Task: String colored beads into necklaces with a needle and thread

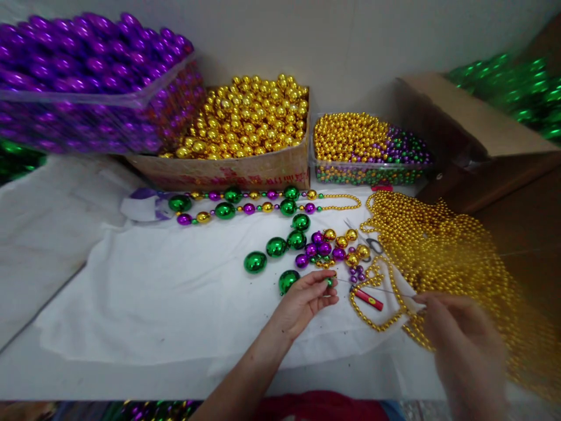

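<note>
My left hand (pixel 309 295) is closed in a pinch on a small green bead (pixel 329 282), with a small gold bead by the fingertips. A thin thread (pixel 381 289) runs from there to my right hand (pixel 460 339), which is blurred, its fingers pinched on the thread's other end. Under the thread lie a red lighter (pixel 367 299) and a strand of small gold beads (pixel 381 326). Beside my left hand are loose large green beads (pixel 255 262), purple beads (pixel 324 248) and gold beads (pixel 351 259). Scissors (pixel 373 245) lie partly hidden among them.
A finished-looking bead necklace (pixel 225 210) lies across the white cloth (pixel 144 292). Behind stand a bin of purple beads (pixel 87 99), a box of gold beads (pixel 228 172) and a tub of mixed beads (pixel 368 169). Gold strands (pixel 442 251) pile up at right beside a cardboard box (pixel 477 123).
</note>
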### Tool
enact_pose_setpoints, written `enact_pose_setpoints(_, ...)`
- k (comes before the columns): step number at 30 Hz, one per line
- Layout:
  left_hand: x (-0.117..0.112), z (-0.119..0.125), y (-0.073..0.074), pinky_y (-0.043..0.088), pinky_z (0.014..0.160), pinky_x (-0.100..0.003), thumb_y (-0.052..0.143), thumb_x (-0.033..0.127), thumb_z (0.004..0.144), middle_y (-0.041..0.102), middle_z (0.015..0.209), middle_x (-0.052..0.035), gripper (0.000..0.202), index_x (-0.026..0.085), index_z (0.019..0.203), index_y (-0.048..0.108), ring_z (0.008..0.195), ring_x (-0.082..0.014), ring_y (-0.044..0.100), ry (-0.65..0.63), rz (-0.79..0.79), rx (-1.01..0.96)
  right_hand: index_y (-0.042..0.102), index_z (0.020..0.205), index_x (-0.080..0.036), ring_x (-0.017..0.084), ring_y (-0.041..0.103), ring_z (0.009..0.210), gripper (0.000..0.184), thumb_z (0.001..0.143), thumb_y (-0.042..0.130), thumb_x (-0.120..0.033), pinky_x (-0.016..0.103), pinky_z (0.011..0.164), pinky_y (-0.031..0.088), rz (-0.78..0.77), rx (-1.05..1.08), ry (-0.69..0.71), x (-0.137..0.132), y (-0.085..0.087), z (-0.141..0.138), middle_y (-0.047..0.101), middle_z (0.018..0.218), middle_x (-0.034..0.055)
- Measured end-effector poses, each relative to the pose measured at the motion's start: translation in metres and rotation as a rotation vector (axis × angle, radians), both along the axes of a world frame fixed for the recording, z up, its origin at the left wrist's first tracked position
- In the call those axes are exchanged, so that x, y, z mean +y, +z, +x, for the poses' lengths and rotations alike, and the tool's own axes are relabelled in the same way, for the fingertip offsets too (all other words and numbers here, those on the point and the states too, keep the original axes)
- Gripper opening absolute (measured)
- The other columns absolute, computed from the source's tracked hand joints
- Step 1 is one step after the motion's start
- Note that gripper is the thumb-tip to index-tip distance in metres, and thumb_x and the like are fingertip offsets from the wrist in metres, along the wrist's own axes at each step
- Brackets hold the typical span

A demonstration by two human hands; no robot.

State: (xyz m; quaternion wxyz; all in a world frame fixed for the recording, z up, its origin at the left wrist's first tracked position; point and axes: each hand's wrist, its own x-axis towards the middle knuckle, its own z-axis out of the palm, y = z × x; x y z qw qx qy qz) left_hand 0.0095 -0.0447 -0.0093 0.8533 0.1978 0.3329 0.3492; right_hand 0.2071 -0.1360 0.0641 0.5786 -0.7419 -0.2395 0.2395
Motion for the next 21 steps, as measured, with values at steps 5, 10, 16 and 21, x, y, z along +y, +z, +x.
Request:
enact_pose_setpoints(5,-0.003,-0.003,0.001,0.053,0.081,-0.031,0.074,0.019,0.073,0.066,0.093,-0.0059,0.03,0.015,0.102,0.069,0.079,-0.013,0.063,0.003,0.016,0.028,0.063,0.079,-0.017,0.007,0.043,0.049,0.02,0.074,0.072,-0.034,0.019,0.04,0.033,-0.013,-0.02,0.049,-0.001,-0.005,0.002,0.068,0.083,0.0043)
enact_pose_setpoints(10,-0.003,-0.004,0.0,0.052,0.082,-0.031,0.074,0.02,0.073,0.065,0.087,-0.0043,0.03,0.015,0.102,0.068,0.076,-0.0125,0.063,0.037,0.008,0.037,0.063,0.077,-0.017,0.008,0.044,0.05,0.024,0.071,0.075,-0.036,0.019,0.041,0.033,0.003,0.055,0.027,-0.001,-0.007,0.004,0.069,0.081,0.0045)
enact_pose_setpoints(16,-0.002,-0.004,0.003,0.053,0.079,-0.032,0.075,0.021,0.072,0.064,0.087,-0.0045,0.03,0.015,0.101,0.069,0.076,-0.0129,0.062,0.048,0.023,0.06,0.064,0.075,-0.017,0.013,0.055,0.06,0.027,0.067,0.077,-0.039,0.019,0.046,0.039,-0.005,0.041,0.037,-0.001,-0.012,0.009,0.069,0.08,0.0067)
enact_pose_setpoints(21,-0.002,-0.006,0.006,0.052,0.079,-0.032,0.075,0.022,0.072,0.065,0.083,-0.0051,0.028,0.015,0.098,0.069,0.073,-0.0133,0.062,0.05,0.033,0.074,0.064,0.074,-0.016,0.014,0.057,0.063,0.028,0.066,0.077,-0.04,0.019,0.046,0.04,0.012,0.084,0.04,0.0,-0.017,0.01,0.069,0.08,0.0074)
